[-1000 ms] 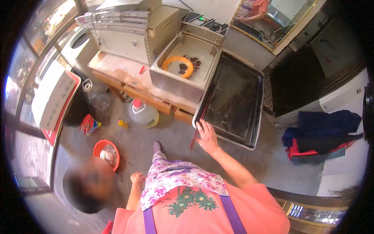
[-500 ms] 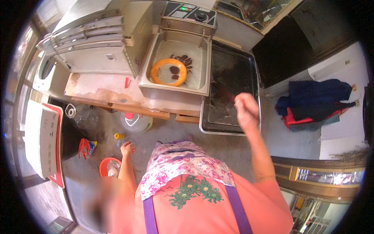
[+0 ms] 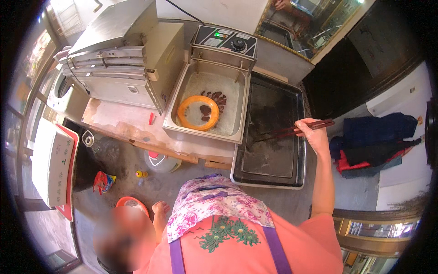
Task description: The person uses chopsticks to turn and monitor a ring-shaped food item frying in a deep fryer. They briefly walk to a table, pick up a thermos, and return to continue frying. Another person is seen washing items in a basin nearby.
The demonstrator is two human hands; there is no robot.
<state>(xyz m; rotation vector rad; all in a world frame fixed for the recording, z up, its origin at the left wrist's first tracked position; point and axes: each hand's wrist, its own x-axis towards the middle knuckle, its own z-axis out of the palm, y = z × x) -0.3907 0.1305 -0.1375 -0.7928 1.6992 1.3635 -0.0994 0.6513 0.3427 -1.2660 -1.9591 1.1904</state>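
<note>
Chopsticks (image 3: 287, 131) | right hand (image 3: 312, 135): grip holding them over black tray (image 3: 269, 162) | left hand (image 3: 160, 208): grip loosely wide

The ring (image 3: 183, 113) lies in the fryer (image 3: 200, 136) on the table (image 3: 123, 121), between cabinet (image 3: 116, 91) at left and tray (image 3: 273, 184) at right, chopsticks (image 3: 323, 123) over the tray; jug (image 3: 167, 164) and bottle (image 3: 142, 174) on the floor (image 3: 283, 201) before
</note>
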